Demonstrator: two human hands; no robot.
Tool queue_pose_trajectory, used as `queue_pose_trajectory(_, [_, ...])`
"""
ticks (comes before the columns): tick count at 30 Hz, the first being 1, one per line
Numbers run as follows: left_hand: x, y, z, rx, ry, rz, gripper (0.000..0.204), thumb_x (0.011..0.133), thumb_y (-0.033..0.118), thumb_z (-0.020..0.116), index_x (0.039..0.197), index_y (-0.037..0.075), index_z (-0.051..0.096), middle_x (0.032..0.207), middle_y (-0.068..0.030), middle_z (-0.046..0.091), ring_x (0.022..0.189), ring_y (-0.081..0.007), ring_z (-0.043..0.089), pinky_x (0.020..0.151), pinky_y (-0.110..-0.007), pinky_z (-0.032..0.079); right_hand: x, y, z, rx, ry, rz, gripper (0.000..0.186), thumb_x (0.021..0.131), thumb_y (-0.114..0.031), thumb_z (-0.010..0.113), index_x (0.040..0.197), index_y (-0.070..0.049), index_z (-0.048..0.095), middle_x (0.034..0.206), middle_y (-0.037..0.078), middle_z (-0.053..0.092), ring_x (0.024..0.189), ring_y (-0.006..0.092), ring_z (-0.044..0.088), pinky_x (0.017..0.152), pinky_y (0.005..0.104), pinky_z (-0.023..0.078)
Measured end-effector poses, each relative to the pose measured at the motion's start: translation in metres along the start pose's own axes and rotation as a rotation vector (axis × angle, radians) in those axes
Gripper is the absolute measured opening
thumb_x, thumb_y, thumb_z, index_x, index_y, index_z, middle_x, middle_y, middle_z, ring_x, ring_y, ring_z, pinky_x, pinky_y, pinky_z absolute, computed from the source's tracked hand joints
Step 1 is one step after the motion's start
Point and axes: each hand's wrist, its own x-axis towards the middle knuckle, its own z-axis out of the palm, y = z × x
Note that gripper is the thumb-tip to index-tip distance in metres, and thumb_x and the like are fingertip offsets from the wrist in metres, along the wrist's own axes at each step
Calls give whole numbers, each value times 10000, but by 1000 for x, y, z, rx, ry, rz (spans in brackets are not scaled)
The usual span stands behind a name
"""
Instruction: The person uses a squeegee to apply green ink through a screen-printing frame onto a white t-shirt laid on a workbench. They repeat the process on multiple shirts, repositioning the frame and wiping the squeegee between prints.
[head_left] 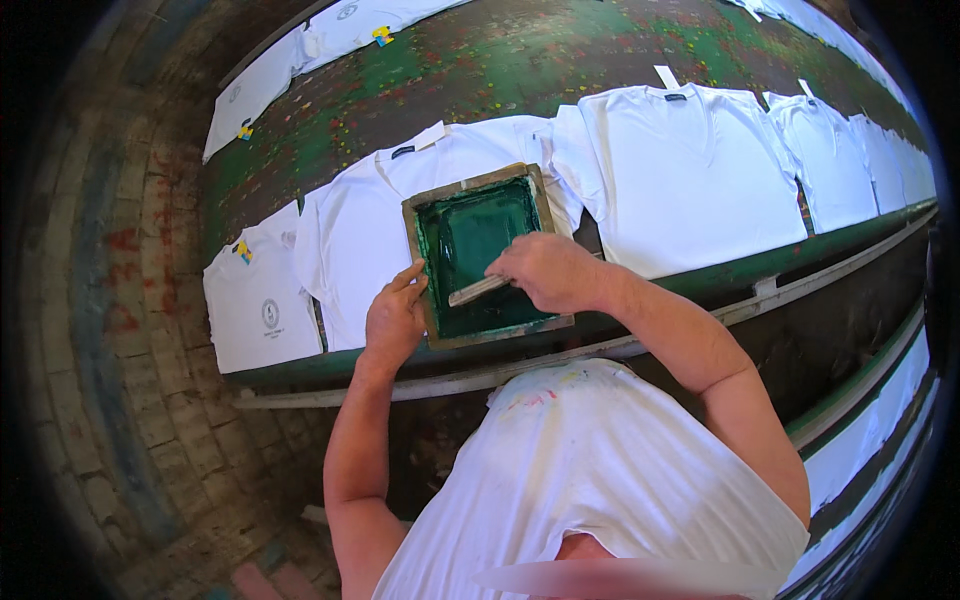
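A wooden screen-printing frame with a dark green mesh lies over a white T-shirt on the long table. My left hand grips the frame's left side, its fingers bent onto the rim. With my right hand I hold a squeegee, tilted, over the lower half of the mesh. The palm hides part of the squeegee, and the frame covers the shirt's lower front. To the left, another white T-shirt bears a small dark round print and a yellow-and-blue mark.
More plain white T-shirts lie in a row to the right. Printed shirts line the table's far side. A pale rail runs along the near edge. Brick-like paving is at left, and other shirts lie at lower right.
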Motion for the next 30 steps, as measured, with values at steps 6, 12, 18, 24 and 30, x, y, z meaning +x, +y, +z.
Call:
queue_pose_trajectory(6, [26, -23, -7, 15, 125, 210, 378, 881, -8, 804, 1257, 24, 793, 1342, -151, 789, 1153, -363, 740, 1019, -481, 579, 39, 24, -20, -17, 116, 88, 310, 886, -5, 713, 1180, -37, 809, 1028, 192, 780, 1041, 413, 745, 953, 525, 594])
queue_pose_trajectory(12, [93, -35, -38, 185, 1, 283, 873, 777, 95, 962, 1581, 169, 631, 1538, -167, 668, 1404, -394, 620, 1171, -522, 498, 65, 45, -18, -72, 108, 165, 334, 908, 22, 743, 1233, -35, 795, 1061, 201, 779, 1066, 425, 736, 956, 524, 595])
queue_pose_trajectory(18, [132, -32, -48, 341, -233, 270, 1048, 727, 186, 1026, 1667, 258, 566, 1481, -158, 684, 1397, -371, 628, 1168, -514, 497, 73, 45, -13, -114, 115, 194, 356, 913, 30, 709, 1245, -63, 799, 1087, 176, 783, 1087, 408, 741, 968, 520, 600])
queue_pose_trajectory(24, [135, -30, -50, 361, -281, 263, 1052, 722, 183, 1026, 1667, 262, 571, 1360, -125, 716, 1306, -346, 673, 1109, -496, 512, 69, 33, -9, -216, 28, 182, 432, 867, 50, 690, 1254, -100, 809, 1107, 138, 792, 1097, 373, 751, 972, 490, 615])
queue_pose_trajectory(30, [138, -30, -47, 360, -303, 224, 1079, 712, 170, 1031, 1677, 294, 565, 1408, -132, 705, 1327, -353, 667, 1142, -511, 500, 66, 28, -5, -271, 32, 182, 449, 854, 48, 701, 1254, -120, 820, 1119, 110, 795, 1063, 352, 752, 948, 473, 625])
